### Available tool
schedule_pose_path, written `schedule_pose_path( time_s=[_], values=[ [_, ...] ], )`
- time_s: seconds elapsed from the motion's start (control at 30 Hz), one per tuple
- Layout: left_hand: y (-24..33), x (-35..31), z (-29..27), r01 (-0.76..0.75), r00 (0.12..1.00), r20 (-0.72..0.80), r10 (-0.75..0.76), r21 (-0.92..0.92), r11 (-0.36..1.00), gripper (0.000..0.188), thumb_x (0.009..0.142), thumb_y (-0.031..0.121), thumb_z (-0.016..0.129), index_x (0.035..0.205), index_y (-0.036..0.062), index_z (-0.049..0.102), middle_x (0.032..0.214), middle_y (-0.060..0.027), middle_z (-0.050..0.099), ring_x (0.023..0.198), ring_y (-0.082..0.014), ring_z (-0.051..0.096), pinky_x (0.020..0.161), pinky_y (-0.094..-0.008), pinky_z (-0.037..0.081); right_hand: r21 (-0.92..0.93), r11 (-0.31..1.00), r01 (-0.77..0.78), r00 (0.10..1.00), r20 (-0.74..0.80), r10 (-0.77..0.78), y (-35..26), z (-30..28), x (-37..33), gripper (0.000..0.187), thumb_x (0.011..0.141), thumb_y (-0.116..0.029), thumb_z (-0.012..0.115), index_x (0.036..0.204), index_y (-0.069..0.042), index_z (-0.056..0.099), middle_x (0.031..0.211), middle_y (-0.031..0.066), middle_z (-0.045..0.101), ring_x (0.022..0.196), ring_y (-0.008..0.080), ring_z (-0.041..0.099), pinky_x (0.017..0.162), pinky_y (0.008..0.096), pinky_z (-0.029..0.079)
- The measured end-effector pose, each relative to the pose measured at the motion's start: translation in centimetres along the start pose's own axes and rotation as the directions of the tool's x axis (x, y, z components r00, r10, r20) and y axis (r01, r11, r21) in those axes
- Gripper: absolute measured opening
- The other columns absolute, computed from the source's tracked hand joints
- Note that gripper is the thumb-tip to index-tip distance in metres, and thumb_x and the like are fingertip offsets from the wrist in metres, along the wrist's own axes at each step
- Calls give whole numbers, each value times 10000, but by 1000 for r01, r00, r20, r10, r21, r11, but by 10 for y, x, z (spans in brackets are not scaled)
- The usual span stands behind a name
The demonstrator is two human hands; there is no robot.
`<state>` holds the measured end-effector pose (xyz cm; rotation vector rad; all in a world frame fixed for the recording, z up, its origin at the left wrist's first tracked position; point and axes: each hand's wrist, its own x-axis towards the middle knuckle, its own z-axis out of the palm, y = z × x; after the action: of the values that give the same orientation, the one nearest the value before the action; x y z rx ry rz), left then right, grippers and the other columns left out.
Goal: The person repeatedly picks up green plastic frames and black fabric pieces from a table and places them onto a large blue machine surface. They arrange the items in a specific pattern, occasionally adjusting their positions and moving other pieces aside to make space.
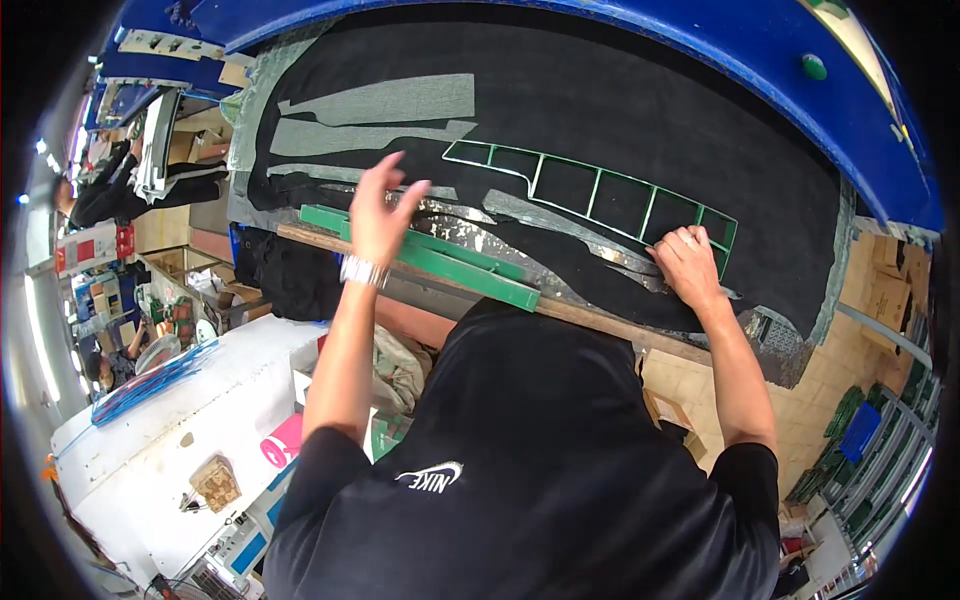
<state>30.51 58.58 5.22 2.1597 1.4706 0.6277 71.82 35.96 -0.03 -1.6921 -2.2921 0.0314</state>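
My left hand [380,215] hovers open, fingers spread, holding nothing, above the green bar [420,257] at centre left. My right hand [688,262] presses flat on the green cutting frame [600,195], centre right, on black fabric [640,110]. Risk: the frame may shift if pressure slackens. 2 grey cut pieces [380,100] lie upper left; the wooden strip [580,312] edges the table.

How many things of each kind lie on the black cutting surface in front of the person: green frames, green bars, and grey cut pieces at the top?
Green frame with compartments: 1
Green bar: 1
Grey cut pieces at the top: 2
Total: 4
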Motion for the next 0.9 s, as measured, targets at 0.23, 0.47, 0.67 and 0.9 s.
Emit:
schedule_pose_path(
  time_s=[0.23,0.47,0.67,0.9],
  values=[
    [-39,48,65,-268,941,242,235,110,957,469,785,229,843,1203,66,708,1048,-101,682,921,-299,646,832,-392,531,25,898,-440,889,-132,439,3,-37,-29,725,661,-322,910,1274,-67,617,1416,194,519,1339,405,467,1129,503,367],
    [-38,45,73,-85,975,206,81,11,996,314,750,196,853,1034,83,782,946,-67,723,869,-264,657,802,-382,530,150,786,-599,793,-20,609,29,-15,-83,736,756,-277,862,1391,-65,558,1426,136,591,1446,301,432,1204,504,256],
    [-35,45,72,-109,979,172,113,-32,994,307,746,184,861,1005,40,782,930,-103,741,818,-249,698,758,-356,546,167,765,-622,769,-58,637,30,-6,-83,692,795,-290,835,1389,-66,561,1426,118,596,1442,266,442,1220,508,214],
    [-32,47,70,-70,977,202,67,6,998,296,770,162,852,1017,22,768,905,-97,729,756,-211,679,729,-330,540,192,752,-631,760,-40,648,25,-8,-85,670,773,-283,854,1356,-69,603,1416,97,610,1433,256,455,1216,500,236]
  ],
)
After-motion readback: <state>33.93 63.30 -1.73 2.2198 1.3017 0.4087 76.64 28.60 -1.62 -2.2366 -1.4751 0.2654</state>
